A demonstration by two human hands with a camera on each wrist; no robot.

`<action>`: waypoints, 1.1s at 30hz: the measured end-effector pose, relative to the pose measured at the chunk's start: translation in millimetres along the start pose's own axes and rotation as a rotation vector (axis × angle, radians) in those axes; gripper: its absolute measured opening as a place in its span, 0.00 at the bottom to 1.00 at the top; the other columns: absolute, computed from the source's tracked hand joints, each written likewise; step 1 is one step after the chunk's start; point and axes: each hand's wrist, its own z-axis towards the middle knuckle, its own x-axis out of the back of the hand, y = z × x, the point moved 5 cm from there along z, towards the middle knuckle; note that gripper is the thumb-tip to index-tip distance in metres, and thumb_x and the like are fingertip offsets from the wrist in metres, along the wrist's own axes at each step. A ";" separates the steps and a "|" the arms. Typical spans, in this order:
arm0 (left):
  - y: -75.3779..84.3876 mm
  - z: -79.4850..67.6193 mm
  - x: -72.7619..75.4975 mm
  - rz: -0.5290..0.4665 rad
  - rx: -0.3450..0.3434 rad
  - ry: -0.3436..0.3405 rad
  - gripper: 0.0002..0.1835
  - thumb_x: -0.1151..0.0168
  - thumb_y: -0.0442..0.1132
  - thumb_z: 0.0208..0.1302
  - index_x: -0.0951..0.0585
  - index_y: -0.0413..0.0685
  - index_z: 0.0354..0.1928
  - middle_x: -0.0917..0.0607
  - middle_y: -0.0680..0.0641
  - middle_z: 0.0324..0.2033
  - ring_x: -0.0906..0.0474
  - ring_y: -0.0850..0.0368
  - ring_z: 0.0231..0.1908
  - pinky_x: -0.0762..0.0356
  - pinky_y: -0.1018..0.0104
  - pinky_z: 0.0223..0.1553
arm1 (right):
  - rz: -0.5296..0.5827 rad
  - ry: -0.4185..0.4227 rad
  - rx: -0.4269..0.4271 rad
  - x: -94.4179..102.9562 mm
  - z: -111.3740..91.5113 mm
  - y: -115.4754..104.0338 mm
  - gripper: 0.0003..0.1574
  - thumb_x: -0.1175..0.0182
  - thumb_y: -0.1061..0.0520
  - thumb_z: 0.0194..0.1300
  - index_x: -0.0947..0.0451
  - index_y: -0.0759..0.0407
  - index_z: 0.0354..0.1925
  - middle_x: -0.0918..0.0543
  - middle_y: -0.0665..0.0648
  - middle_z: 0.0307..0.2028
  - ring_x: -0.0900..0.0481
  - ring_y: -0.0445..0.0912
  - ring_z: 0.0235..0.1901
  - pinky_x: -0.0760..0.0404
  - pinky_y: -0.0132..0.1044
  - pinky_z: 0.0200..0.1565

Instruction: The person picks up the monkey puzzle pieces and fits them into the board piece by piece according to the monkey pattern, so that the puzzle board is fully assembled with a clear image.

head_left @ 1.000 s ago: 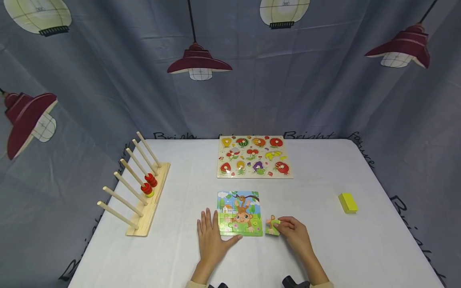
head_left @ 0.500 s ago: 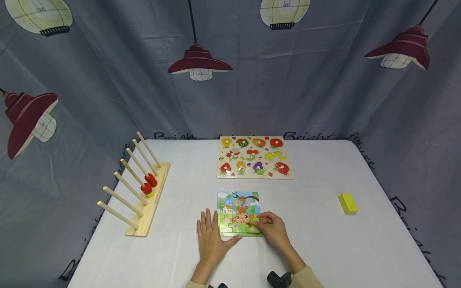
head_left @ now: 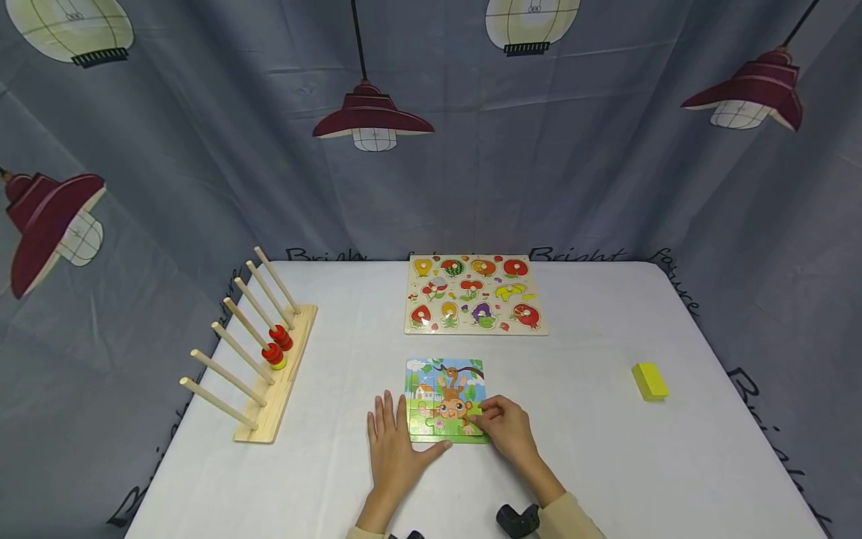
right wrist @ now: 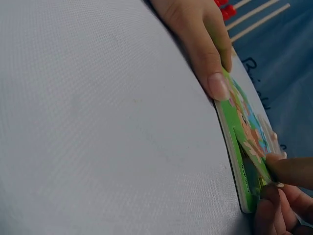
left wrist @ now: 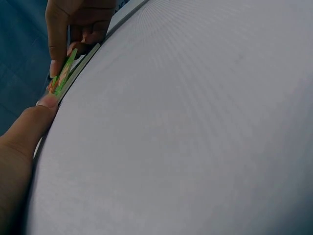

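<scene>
A square jigsaw puzzle (head_left: 431,389) with a hanging monkey picture lies on the white table, its green border (right wrist: 226,122) toward me. My left hand (head_left: 396,453) rests flat at its left side, fingers straight and spread, thumb on the near edge. With thumb and fingers my right hand (head_left: 508,430) pinches a puzzle piece (right wrist: 254,154) over the lower right corner. In the right wrist view that piece is tilted, its inner edge down by the picture and its outer edge raised above the tray. My fingers partly hide it in the head view.
Behind the puzzle lies a wooden fruit peg board (head_left: 477,318). To the left stands a wooden rack (head_left: 286,382) of slanting pegs with several red rings (head_left: 274,353) and a yellow one. A yellow block (head_left: 650,381) is at the right. A grey curtain (head_left: 431,195) hangs behind the table (head_left: 673,464).
My right hand has carried the puzzle piece leftward from beside the puzzle onto its lower right corner, and has stayed there over the last half second. My left hand has kept its place.
</scene>
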 end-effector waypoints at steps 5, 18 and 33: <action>-0.4 -0.5 -0.1 0.005 0.007 -0.017 0.63 0.44 0.79 0.32 0.40 0.42 0.66 0.46 0.35 0.68 0.57 0.40 0.69 0.62 0.45 0.67 | -0.033 0.002 0.016 -0.6 0.4 -1.2 0.14 0.31 0.58 0.46 0.22 0.64 0.31 0.26 0.52 0.19 0.32 0.39 0.18 0.35 0.26 0.18; 0.6 -0.5 0.3 -0.002 -0.021 0.054 0.62 0.42 0.78 0.30 0.37 0.40 0.64 0.42 0.34 0.66 0.52 0.38 0.68 0.58 0.45 0.65 | -0.085 0.029 0.043 -4.0 -1.0 -0.6 0.12 0.31 0.58 0.46 0.23 0.62 0.29 0.27 0.51 0.17 0.35 0.38 0.17 0.38 0.25 0.18; 0.8 -0.6 -0.1 -0.008 -0.006 -0.003 0.62 0.43 0.78 0.32 0.40 0.40 0.65 0.45 0.34 0.67 0.56 0.39 0.69 0.61 0.44 0.66 | -0.318 0.042 0.366 -8.7 -33.4 -11.3 0.04 0.40 0.63 0.56 0.21 0.54 0.30 0.27 0.44 0.25 0.35 0.32 0.24 0.32 0.23 0.24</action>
